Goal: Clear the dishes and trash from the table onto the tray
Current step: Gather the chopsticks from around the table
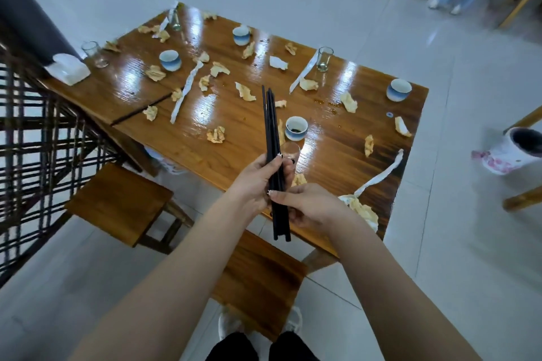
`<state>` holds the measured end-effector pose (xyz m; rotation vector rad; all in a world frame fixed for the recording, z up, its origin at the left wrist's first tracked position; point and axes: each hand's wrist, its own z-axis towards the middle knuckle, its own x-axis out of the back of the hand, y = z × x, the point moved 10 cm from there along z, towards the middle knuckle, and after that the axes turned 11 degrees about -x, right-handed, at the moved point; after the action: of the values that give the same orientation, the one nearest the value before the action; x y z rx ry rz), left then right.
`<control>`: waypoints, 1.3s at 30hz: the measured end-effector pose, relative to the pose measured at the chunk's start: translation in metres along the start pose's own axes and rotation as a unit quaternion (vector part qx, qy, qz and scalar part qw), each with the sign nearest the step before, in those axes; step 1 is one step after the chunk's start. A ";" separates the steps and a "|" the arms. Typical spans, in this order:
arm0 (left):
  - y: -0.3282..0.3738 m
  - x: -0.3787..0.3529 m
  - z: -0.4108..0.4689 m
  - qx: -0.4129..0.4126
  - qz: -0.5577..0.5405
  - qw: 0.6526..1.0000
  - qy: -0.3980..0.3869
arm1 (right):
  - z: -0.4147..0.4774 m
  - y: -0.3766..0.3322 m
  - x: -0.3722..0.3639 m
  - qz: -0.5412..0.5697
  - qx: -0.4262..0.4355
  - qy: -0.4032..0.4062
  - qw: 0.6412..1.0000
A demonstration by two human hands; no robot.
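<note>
One wide camera sits on the person's head. It looks forward and down, from close above the near edge of the shiny brown wooden table [331, 138]. Around it lie pale grey floor tiles [440, 214].

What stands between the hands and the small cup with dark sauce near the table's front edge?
A clear glass stands just before the cup, on the hands' side. The left hand and right hand both hold black chopsticks.

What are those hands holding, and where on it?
A bundle of black chopsticks. The left hand grips its middle; the right hand pinches it lower down.
</note>
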<state>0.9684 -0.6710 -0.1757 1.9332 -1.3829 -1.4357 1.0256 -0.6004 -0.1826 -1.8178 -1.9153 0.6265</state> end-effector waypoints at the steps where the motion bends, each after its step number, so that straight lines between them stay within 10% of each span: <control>1: 0.004 0.005 -0.003 -0.004 -0.005 1.000 0.003 | 0.000 -0.002 -0.006 0.002 -0.002 -0.011 1.000; 39: 0.232 0.340 -0.089 -0.072 0.002 0.997 0.039 | 0.014 -0.084 -0.414 -0.129 0.025 -0.163 0.978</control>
<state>0.9343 -1.0895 -0.1414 1.8731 -1.2134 -1.4022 0.9720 -1.0173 -0.1436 -1.4699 -2.2766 0.9163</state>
